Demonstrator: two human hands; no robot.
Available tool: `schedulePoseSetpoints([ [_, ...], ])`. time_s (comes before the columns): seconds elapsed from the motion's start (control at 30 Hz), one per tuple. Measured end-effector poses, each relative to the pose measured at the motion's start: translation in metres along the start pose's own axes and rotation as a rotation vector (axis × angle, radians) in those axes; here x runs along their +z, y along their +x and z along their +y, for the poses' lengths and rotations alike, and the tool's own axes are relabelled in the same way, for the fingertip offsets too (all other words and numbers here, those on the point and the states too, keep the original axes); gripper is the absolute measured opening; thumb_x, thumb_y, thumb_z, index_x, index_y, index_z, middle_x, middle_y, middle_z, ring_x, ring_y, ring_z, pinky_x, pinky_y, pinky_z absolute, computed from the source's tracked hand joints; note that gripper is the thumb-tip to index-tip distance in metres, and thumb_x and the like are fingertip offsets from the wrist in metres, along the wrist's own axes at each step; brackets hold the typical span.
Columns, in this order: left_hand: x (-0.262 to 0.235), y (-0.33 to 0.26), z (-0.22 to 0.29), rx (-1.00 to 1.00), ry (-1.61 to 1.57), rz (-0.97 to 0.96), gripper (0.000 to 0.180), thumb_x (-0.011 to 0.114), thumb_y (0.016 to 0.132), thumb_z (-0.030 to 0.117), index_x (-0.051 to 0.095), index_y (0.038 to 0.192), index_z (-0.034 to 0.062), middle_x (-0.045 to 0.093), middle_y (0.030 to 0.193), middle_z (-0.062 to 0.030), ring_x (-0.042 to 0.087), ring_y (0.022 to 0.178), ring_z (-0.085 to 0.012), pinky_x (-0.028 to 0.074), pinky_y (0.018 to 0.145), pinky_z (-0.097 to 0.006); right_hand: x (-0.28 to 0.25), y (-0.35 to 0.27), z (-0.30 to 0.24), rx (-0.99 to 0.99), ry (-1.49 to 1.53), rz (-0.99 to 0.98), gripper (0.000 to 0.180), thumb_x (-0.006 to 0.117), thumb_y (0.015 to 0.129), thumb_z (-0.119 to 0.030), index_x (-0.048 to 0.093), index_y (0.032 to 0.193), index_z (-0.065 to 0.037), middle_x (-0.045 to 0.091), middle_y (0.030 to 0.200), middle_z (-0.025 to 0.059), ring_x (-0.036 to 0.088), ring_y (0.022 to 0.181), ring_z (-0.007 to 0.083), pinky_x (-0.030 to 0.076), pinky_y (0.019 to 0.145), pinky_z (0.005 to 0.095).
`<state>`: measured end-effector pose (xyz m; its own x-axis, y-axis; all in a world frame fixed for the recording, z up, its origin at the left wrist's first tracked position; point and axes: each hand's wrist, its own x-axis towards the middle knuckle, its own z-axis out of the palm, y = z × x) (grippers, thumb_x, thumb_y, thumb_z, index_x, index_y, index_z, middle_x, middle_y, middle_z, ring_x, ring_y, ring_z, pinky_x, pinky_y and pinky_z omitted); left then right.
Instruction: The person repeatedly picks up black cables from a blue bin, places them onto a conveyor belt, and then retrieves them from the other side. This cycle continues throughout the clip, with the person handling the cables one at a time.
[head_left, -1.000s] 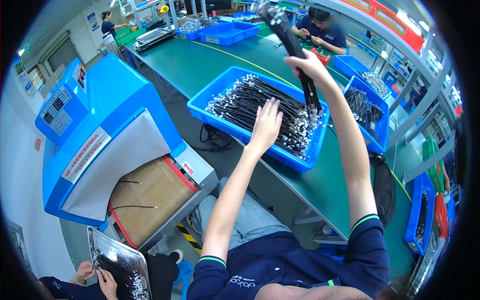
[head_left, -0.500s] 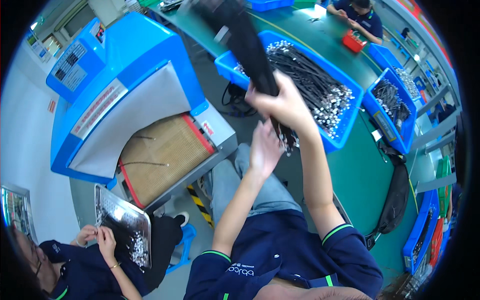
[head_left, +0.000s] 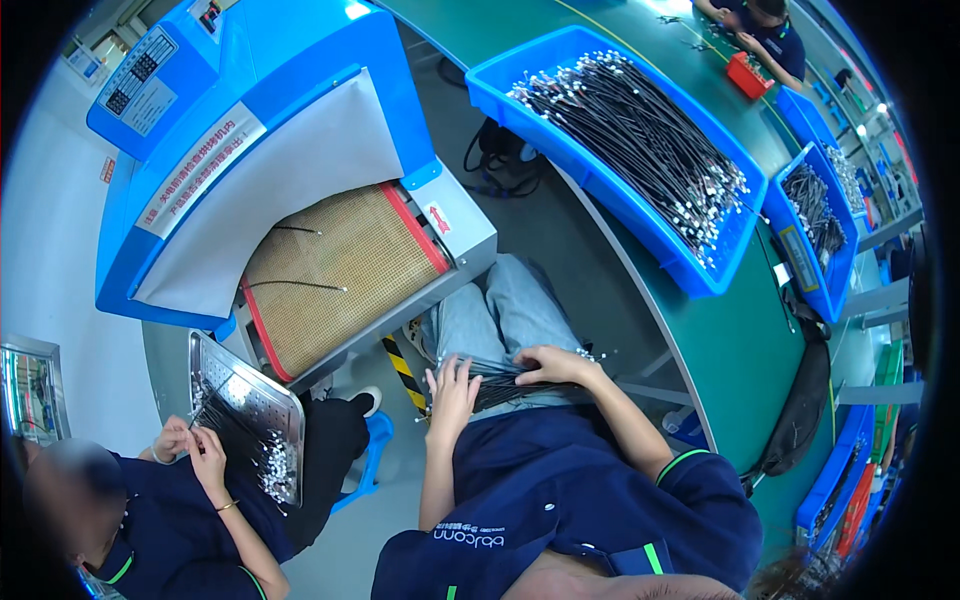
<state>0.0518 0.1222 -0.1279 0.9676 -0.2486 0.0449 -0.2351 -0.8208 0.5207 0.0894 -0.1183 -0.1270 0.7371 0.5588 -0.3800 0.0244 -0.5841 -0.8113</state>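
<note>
Currently, the black cable bundle (head_left: 493, 386) lies crosswise on the lap (head_left: 530, 310). The left hand (head_left: 453, 397) rests open on its left part; the right hand (head_left: 548, 366) curves over it, grip indeterminable.

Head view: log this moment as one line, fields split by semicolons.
left hand: on cable bundle; right hand: on same bundle; bundle: across lap; blue tray: holds black cables, on green table

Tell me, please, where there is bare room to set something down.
The green table shows a bare patch between the large blue bin, the black bag and the table's near edge. The lap is crowded: black cables lie under the left hand and right hand. The bin is heaped with more cables.
</note>
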Motion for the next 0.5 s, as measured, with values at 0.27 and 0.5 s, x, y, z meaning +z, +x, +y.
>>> schedulePoseSetpoints([
  [0.27, 0.012, 0.028, -0.030, -0.020, -0.215, -0.201, 0.032, 0.058, 0.089, 0.029, 0.058, 0.115, 0.0092, 0.052, 0.116, -0.0123, 0.048, 0.113, -0.0339, 0.029, 0.104, -0.055, -0.001, 0.013, 0.011, 0.080, 0.030, 0.147, 0.022, 0.066, 0.081, -0.022, 0.070, 0.092, -0.004, 0.068, 0.087, 0.0162, 0.065, 0.083, 0.0324, 0.049, 0.077, 0.0395],
  [0.5, 0.016, 0.043, -0.055, -0.057, -0.187, -0.123, 0.032, 0.048, 0.094, 0.017, 0.052, 0.124, 0.0061, 0.048, 0.128, -0.0170, 0.044, 0.121, -0.0357, 0.030, 0.106, -0.045, -0.005, 0.021, 0.015, 0.107, 0.031, 0.220, 0.020, 0.068, 0.080, -0.021, 0.072, 0.089, -0.003, 0.068, 0.089, 0.0149, 0.064, 0.084, 0.0302, 0.049, 0.077, 0.0369],
])
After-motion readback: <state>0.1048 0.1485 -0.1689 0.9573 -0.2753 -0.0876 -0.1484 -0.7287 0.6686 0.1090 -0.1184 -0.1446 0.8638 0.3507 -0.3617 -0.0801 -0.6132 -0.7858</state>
